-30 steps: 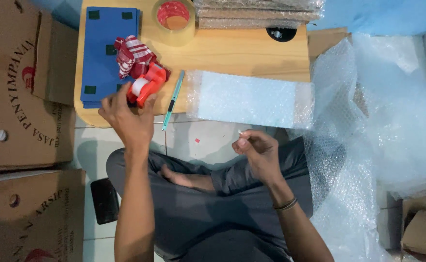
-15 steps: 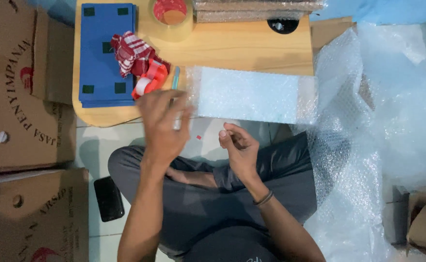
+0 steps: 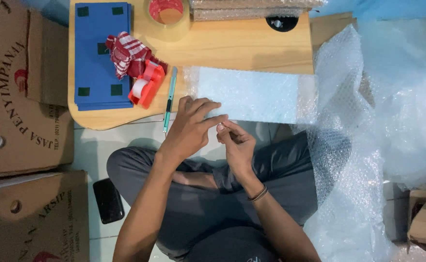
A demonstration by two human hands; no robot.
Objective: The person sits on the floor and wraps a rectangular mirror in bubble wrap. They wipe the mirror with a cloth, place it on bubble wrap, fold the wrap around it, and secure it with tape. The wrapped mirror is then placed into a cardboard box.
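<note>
Met at frame centre, just below the near edge of the folded sheet of clear bubble wrap (image 3: 254, 94) lying across the low pale wooden table (image 3: 232, 43). Left hand (image 3: 191, 128) loosely open, fingers spread and extended rightward, index tip touching the fingertips of the right hand (image 3: 237, 143). Right hand curled, thumb and forefinger pinched together on something too small to make out; possibly a scrap of tape, but could not be told. Left fingers lay over the lower left corner of the bubble wrap sheet.

Just left of the left hand, a slim teal utility knife (image 3: 169, 99) lay pointing down over the table edge. Beside it, a red handheld tape dispenser (image 3: 146, 85) with a white roll, touching a bunched red-and-white checked cloth (image 3: 128, 53). Further left, a stack of blue flat boards with dark square patches (image 3: 100, 56). At upper centre, a wide roll of clear packing tape (image 3: 167, 17), cut off by the top edge.

Sat cross-legged in grey trousers (image 3: 222, 194) at lower centre; a black phone (image 3: 107, 200) on the tiled floor at lower left. Brown cardboard boxes (image 3: 19, 97) along the left edge, partly cropped. Loose heaped bubble wrap (image 3: 368, 145) filled the right side, hiding the floor there.
</note>
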